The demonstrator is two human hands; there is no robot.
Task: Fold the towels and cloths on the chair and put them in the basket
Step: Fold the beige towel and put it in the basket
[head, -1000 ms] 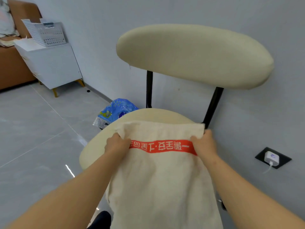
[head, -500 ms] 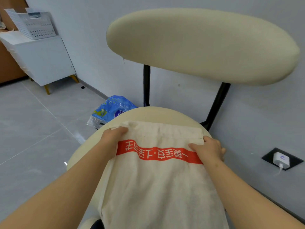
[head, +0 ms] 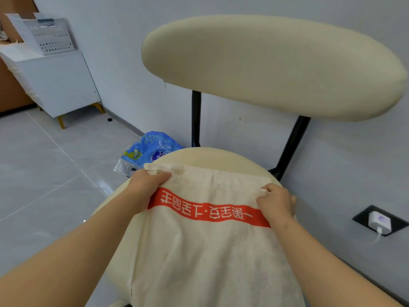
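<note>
A cream towel (head: 205, 251) with a red printed band lies over the round seat of the cream chair (head: 212, 156) and hangs off its front edge. My left hand (head: 146, 182) grips the towel's far left corner. My right hand (head: 276, 201) pinches its far right corner, fingers curled into the cloth. Far off at the upper left, a white perforated basket (head: 47, 35) stands on a white cabinet (head: 59, 83).
The chair's wide backrest (head: 272, 65) on two black posts stands against the grey wall. A blue plastic package (head: 150, 151) lies on the tiled floor left of the seat. A wall socket with a white charger (head: 379, 222) is at the right.
Both hands have drawn the towel's far edge slightly toward me across the seat. My right hand's fingers have bunched the corner tighter. The view has shifted a little.
</note>
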